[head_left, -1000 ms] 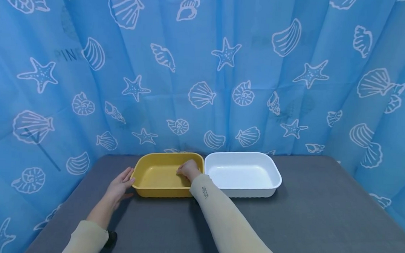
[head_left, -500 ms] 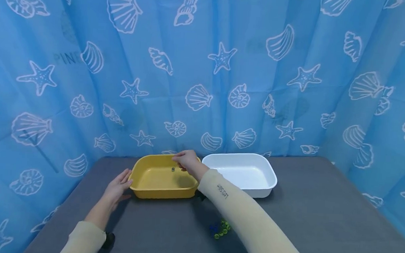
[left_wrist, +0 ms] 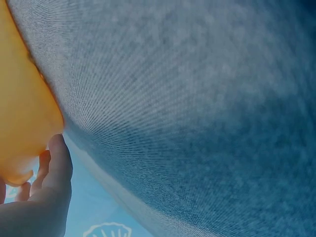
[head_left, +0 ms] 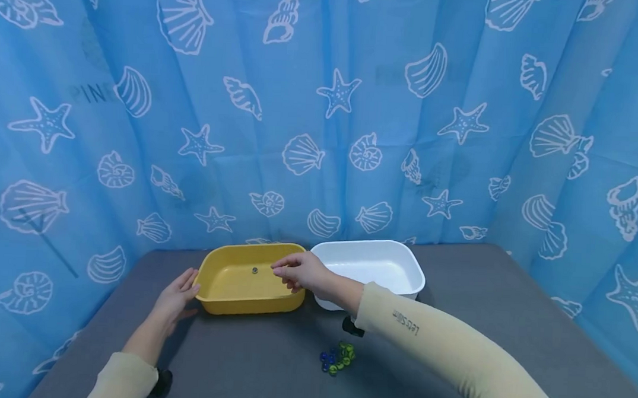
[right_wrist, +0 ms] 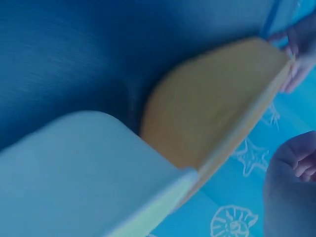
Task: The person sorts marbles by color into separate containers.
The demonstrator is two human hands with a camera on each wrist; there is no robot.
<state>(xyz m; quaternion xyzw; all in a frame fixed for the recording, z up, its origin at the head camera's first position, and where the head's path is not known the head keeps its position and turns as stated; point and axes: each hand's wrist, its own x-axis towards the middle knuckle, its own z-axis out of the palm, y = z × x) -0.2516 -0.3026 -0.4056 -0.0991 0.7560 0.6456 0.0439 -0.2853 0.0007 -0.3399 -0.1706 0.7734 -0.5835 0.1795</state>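
Your left hand (head_left: 174, 296), fingers loosely extended, touches the yellow tub (head_left: 250, 306) at nine o'clock, your right hand (head_left: 306, 272) curls near three, hold unclear, and work looks part-done: one marble (head_left: 254, 270) inside, blue marbles (head_left: 325, 357) and green marbles (head_left: 346, 361) outside at four o'clock.

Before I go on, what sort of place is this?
Probably a staged tabletop work area: a grey table with a blue curtain patterned with seashells hanging around it, and a yellow tray beside a white tray.
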